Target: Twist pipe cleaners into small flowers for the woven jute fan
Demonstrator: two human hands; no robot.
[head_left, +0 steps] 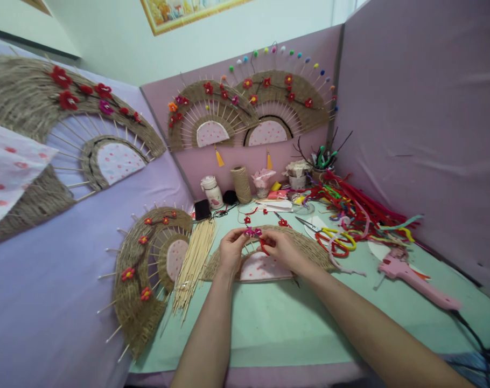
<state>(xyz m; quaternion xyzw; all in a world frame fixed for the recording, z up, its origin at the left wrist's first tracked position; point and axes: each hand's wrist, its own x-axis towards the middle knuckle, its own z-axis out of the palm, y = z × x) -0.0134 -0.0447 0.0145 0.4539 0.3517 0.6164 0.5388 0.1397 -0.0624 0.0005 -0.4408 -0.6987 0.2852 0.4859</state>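
My left hand (231, 249) pinches a magenta pipe-cleaner flower (253, 231) by its left side. Close against the flower's right side, my right hand (284, 248) is closed on a thin red piece (264, 246); its kind is hard to make out, since the fingers cover much of it. Both hands are over a twine-wrapped half-round fan (309, 245) lying on the table, with a dotted white cloth half-circle (265, 268) at its centre. Just beyond the hands lie small red flowers (284, 222), one of them (247, 220) near the flower I hold.
Scissors (336, 237) with yellow and red handles lie right of the fan, below a pile of pipe cleaners (350, 199). A pink glue gun (417, 280) rests farther right. Thin sticks (194, 258) and another fan (138, 285) are at left. A twine spool (240, 184) stands behind.
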